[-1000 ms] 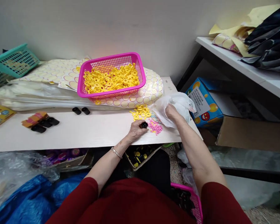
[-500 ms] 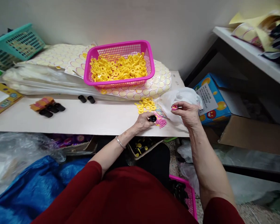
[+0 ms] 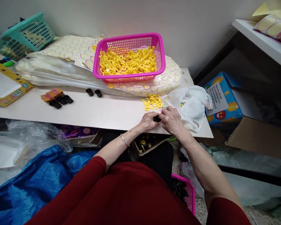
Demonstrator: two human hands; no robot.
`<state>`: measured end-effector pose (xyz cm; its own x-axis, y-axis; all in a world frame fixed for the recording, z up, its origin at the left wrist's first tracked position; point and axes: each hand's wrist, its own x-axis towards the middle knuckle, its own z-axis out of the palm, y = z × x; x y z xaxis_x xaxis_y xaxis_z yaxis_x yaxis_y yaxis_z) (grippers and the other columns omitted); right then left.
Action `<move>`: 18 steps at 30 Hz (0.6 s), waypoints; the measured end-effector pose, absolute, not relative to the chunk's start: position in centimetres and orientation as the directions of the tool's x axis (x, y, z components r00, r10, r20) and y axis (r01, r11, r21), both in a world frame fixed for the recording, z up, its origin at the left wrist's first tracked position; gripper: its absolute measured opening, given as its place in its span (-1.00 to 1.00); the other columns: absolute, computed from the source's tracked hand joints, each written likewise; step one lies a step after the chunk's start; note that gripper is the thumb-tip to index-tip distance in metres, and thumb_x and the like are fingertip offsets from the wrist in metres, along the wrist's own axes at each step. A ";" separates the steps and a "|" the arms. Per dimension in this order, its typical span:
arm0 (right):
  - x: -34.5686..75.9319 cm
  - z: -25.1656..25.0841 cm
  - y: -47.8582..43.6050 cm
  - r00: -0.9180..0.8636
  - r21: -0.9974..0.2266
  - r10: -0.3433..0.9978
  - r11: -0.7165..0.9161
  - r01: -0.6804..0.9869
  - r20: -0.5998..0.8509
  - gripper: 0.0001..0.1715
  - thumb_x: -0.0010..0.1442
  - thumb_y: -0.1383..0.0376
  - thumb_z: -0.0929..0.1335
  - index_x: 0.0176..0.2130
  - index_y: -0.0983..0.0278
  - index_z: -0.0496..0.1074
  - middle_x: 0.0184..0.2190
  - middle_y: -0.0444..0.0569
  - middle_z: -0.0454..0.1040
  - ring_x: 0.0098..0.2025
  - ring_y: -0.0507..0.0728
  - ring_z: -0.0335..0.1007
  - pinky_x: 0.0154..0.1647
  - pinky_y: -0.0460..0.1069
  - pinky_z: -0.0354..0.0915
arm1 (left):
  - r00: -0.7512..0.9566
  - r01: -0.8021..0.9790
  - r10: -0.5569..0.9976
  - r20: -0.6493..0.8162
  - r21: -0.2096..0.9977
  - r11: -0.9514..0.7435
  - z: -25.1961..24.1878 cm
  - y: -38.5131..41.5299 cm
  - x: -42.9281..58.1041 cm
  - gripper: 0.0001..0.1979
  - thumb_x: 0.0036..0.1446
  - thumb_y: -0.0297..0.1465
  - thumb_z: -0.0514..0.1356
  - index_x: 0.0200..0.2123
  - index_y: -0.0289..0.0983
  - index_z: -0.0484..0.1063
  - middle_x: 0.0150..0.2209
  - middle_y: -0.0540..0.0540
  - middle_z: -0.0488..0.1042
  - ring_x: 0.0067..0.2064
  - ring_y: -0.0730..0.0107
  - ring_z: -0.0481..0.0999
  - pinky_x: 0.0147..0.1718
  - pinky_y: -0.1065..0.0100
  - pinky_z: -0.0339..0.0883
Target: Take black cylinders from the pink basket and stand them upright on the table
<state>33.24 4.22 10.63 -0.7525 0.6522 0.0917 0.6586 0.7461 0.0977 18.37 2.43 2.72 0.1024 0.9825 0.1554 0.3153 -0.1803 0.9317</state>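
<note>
The right hand point(image 3: 171, 120) has been brought from the white bag point(image 3: 194, 103) to the left hand point(image 3: 148, 121), centre frame.
At the table's point(image 3: 96, 112) front edge, below the pink basket point(image 3: 131, 76) of yellow rings point(image 3: 128, 61), a small black cap point(image 3: 157, 118) is pinched by closed fingers of both hands.

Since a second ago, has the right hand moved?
Yes. The right hand left the white bag and came leftward to meet the left hand at the black piece.
</note>
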 end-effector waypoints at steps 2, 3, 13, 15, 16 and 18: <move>32.7 10.7 3.8 -0.782 0.142 0.617 0.770 0.623 0.085 -0.73 0.21 0.46 0.30 -0.29 0.31 0.60 -0.29 0.21 0.51 -0.14 0.30 0.20 -0.23 0.13 0.02 | 0.090 0.327 0.988 0.128 0.933 -0.151 2.8 2.5 18.3 -0.77 -0.15 -0.46 0.35 -0.31 -0.28 0.62 -0.38 0.04 0.56 -0.29 0.37 0.47 -0.27 0.38 0.31; 32.5 10.6 3.7 -0.790 0.146 0.607 0.777 0.612 0.084 -0.72 0.21 0.47 0.29 -0.28 0.32 0.60 -0.29 0.22 0.51 -0.14 0.30 0.20 -0.22 0.14 0.03 | 0.084 0.322 0.989 0.118 0.937 -0.139 2.8 2.5 18.4 -0.77 -0.16 -0.47 0.35 -0.31 -0.28 0.61 -0.38 0.04 0.56 -0.30 0.37 0.47 -0.28 0.39 0.30; 36.2 8.0 7.2 -0.446 -0.573 0.835 0.548 0.609 0.324 -0.80 0.07 0.33 0.37 -0.28 0.21 0.59 -0.31 -0.03 0.56 -0.24 0.18 0.35 -0.17 0.09 0.29 | 0.048 0.207 0.997 0.066 0.976 -0.074 1.8 2.6 18.2 -0.67 -0.25 -0.49 0.41 -0.28 -0.29 0.62 -0.34 0.01 0.57 -0.28 0.38 0.51 -0.21 0.37 0.38; 37.2 7.3 8.4 -0.303 -0.723 0.884 0.466 0.511 0.356 -0.83 0.02 0.27 0.41 -0.30 0.20 0.57 -0.35 -0.09 0.54 -0.30 0.14 0.38 -0.22 0.07 0.33 | 0.033 0.224 0.999 0.033 0.974 -0.040 1.6 2.7 18.1 -0.61 -0.31 -0.53 0.41 -0.26 -0.29 0.63 -0.32 0.02 0.58 -0.26 0.36 0.52 -0.19 0.36 0.39; 37.6 7.1 9.1 -0.223 -0.759 0.903 0.430 0.489 0.368 -0.81 0.00 0.25 0.42 -0.30 0.20 0.56 -0.36 -0.09 0.53 -0.32 0.14 0.39 -0.24 0.06 0.34 | 0.033 0.234 0.999 0.027 0.972 -0.034 1.5 2.8 18.1 -0.60 -0.31 -0.54 0.41 -0.25 -0.30 0.63 -0.32 0.02 0.59 -0.26 0.36 0.52 -0.18 0.35 0.40; 38.6 6.8 10.5 -0.077 -0.754 0.917 0.368 0.544 0.392 -0.80 0.01 0.26 0.41 -0.28 0.21 0.55 -0.35 -0.08 0.53 -0.32 0.15 0.41 -0.23 0.09 0.36 | 0.031 0.264 0.999 0.037 0.964 -0.043 1.3 2.8 17.9 -0.61 -0.29 -0.55 0.39 -0.25 -0.30 0.63 -0.31 0.02 0.59 -0.25 0.35 0.52 -0.18 0.35 0.40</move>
